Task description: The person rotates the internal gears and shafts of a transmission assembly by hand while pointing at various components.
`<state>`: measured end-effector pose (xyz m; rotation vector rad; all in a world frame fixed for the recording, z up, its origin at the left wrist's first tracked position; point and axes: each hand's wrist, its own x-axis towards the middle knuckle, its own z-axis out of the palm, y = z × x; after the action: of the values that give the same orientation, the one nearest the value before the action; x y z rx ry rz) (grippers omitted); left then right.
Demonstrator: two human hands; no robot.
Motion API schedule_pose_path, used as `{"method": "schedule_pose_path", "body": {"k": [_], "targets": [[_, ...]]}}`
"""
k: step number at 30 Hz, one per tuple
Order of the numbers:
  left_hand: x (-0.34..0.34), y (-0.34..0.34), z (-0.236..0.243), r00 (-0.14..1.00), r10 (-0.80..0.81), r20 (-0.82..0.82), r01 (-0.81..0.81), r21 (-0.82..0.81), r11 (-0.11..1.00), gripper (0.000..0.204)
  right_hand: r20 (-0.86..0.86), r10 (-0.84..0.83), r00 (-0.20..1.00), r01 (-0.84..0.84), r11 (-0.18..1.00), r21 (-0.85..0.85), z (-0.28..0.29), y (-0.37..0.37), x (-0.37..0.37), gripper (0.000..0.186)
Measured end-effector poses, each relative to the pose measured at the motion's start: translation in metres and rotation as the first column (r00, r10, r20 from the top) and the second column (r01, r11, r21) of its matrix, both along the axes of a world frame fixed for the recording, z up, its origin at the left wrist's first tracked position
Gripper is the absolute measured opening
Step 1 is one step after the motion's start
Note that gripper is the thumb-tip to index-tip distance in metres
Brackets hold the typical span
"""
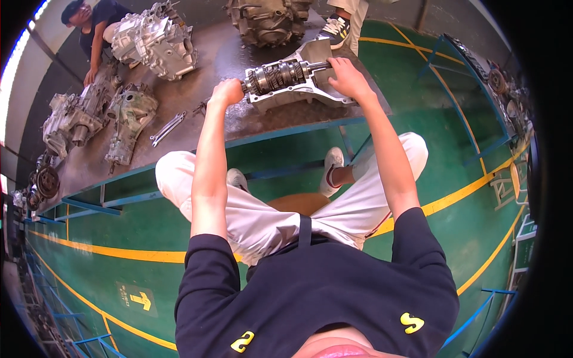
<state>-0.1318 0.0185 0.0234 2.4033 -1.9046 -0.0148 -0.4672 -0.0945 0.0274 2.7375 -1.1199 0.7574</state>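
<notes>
Indoors, we list: dark, blue-framed surface [242,124]; green, yellow-lined floor [131,230]; yellow characters [412,323] on our shirt [328,280]; geared shaft [277,76] over open housing [277,104] on the surface, left hand [228,92] and right hand [349,79] clasped round the shaft's ends.

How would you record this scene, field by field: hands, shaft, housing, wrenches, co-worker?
Left hand: grips left end of shaft
Right hand: grips right end of shaft
Shaft: geared, along housing; seated or lifted, unclear
Housing: open-topped, on bench
Wrenches: on bench, left of left hand
Co-worker: upper left, one hand at a gearbox
</notes>
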Motion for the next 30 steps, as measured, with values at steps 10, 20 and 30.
{"method": "schedule_pose_path", "body": {"k": [10, 20, 30], "targets": [[0.001, -0.010, 0.001, 1.000, 0.013, -0.018, -0.011, 0.110, 0.994, 0.029, -0.128, 0.029, 0.991, -0.032, 0.999, -0.022, 0.006, -0.019, -0.004, 0.055], [-0.003, -0.043, -0.008, 0.975, 0.169, -0.146, -0.119, 0.298, 0.947, 0.030, -0.293, 0.265, 0.918, -0.232, 0.962, 0.143, 0.019, -0.064, -0.002, 0.038], [0.018, -0.063, 0.021, 0.934, -0.280, 0.221, 0.144, 0.483, 0.863, 0.035, -0.391, 0.192, 0.900, -0.192, 0.981, 0.040, 0.021, -0.073, -0.001, 0.058]]}}
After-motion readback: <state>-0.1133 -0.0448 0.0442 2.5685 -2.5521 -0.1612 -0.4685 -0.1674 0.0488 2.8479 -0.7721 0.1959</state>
